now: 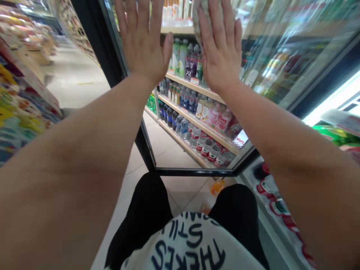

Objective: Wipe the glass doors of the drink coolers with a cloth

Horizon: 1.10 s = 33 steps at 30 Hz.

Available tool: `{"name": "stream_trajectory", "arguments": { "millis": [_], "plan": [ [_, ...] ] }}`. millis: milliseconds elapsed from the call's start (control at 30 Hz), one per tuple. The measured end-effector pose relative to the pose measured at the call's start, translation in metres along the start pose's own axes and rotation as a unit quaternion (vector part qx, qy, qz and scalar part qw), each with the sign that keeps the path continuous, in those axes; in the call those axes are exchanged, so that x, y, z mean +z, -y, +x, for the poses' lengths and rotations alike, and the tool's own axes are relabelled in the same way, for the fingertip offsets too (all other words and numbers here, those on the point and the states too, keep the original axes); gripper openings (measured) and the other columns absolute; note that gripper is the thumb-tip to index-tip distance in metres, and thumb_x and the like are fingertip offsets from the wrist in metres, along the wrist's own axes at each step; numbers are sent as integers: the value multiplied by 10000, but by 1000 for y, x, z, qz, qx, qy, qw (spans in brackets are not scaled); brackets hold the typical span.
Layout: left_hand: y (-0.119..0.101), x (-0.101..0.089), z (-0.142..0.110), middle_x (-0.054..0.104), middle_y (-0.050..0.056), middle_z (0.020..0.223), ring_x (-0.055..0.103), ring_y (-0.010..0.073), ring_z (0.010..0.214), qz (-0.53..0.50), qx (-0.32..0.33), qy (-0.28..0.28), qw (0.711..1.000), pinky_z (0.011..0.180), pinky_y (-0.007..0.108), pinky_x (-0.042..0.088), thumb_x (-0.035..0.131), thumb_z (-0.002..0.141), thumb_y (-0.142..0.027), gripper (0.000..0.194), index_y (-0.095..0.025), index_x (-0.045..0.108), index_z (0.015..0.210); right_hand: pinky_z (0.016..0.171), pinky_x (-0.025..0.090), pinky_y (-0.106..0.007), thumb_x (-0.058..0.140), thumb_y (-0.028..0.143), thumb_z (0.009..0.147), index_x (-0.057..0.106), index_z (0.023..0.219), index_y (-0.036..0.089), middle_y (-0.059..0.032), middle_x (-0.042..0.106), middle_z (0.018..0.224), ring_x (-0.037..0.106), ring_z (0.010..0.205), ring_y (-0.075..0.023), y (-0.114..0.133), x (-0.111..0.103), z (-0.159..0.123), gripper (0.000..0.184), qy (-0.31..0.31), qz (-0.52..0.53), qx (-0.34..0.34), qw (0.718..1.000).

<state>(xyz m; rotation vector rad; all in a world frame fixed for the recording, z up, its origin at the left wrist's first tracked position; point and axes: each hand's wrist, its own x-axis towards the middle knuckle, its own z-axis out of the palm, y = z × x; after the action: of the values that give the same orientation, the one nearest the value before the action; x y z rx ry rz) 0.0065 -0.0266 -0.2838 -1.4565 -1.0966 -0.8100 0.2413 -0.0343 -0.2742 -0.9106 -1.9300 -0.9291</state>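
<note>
Viewing from the head camera, the only view: both hands raised at a black-framed glass door, fingers pointing up. Right hand: flat, fingers extended and slightly spread, laid over a grey cloth; no pinch seen, the cloth apparently trapped between hand and pane. Left hand: flat, fingers extended, thumb out to the side, nothing seen in it; contact with the glass likely, not certain

Key relation: cloth lies under the right fingers and shows past their left edge, so the right hand is nearer; left hand is well apart from it. Visible strip has its long axis roughly along the fingers, pointing up the pane; upper end cut off by the frame, true shape cannot be told

Bottles on shelves appear in the pane, through it or mirrored, unclear
</note>
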Motion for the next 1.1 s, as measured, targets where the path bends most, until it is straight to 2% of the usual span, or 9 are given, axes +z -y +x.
{"name": "stream_trajectory", "arguments": {
  "millis": [133,233,267,367,433,633,833,1000,1100],
  "plan": [
    [0,4,1,94,68,1690,-152,210,1537,-46,-34,-5,998,1269,490,2,430,1059,-440,679,-119,226,1622,1263,184,-547,273,188,975,291,1613,162,-51,324,1644,265,1528,-317,-12,-14,37,639,17,-30,69,997],
    [-3,0,0,124,45,1694,-53,227,1556,-97,-59,16,993,1269,502,-16,497,1025,-423,717,-182,209,1636,1270,184,-529,244,129,945,272,1619,188,-33,245,1676,169,1563,-271,-6,-8,19,677,-38,-21,88,995],
    [-5,-3,0,98,19,1698,-67,217,1556,-114,-64,20,991,1272,495,-35,503,1017,-419,723,-197,206,1637,1275,183,-497,203,183,978,288,1610,272,13,257,1672,158,1568,-226,-2,-3,5,644,-34,-3,68,997],
    [-8,-12,-2,87,7,1697,-58,228,1561,-149,-73,21,986,1280,513,-35,489,998,-401,706,-189,251,1628,1299,161,-490,194,205,1012,313,1590,323,84,266,1662,162,1565,-170,2,11,-25,602,59,40,-127,989],
    [-9,-15,-4,135,37,1689,-15,252,1564,-153,-69,10,986,1282,531,8,470,996,-394,683,-165,296,1616,1305,159,-488,234,204,1009,292,1595,337,105,234,1668,145,1567,-149,-4,11,-22,604,82,40,-168,982],
    [-6,-11,-5,197,42,1670,36,260,1559,-174,-68,-18,982,1292,502,13,442,1016,-477,659,-179,356,1598,1285,179,-557,318,132,948,306,1609,202,-4,180,1691,74,1580,-251,-19,1,5,665,-54,27,95,994],
    [-6,-12,-5,171,-22,1666,37,246,1553,-205,-81,-21,975,1294,502,6,443,1007,-482,651,-235,351,1602,1307,148,-510,369,182,989,336,1588,333,65,272,1659,164,1567,-196,-19,9,-36,618,58,56,-87,993],
    [-8,-16,-4,197,20,1658,24,230,1549,-183,-84,-18,979,1290,485,21,384,999,-561,702,-169,380,1582,1285,166,-549,406,158,939,355,1584,218,-6,233,1676,136,1573,-244,-30,-1,0,649,-29,22,12,999],
    [-10,-18,-4,204,38,1656,11,225,1547,-178,-85,-11,980,1279,480,16,328,1003,-600,738,-129,386,1569,1298,133,-520,422,151,926,356,1584,222,-4,228,1677,98,1578,-231,-16,11,-15,666,-34,44,42,998]
  ]
}}
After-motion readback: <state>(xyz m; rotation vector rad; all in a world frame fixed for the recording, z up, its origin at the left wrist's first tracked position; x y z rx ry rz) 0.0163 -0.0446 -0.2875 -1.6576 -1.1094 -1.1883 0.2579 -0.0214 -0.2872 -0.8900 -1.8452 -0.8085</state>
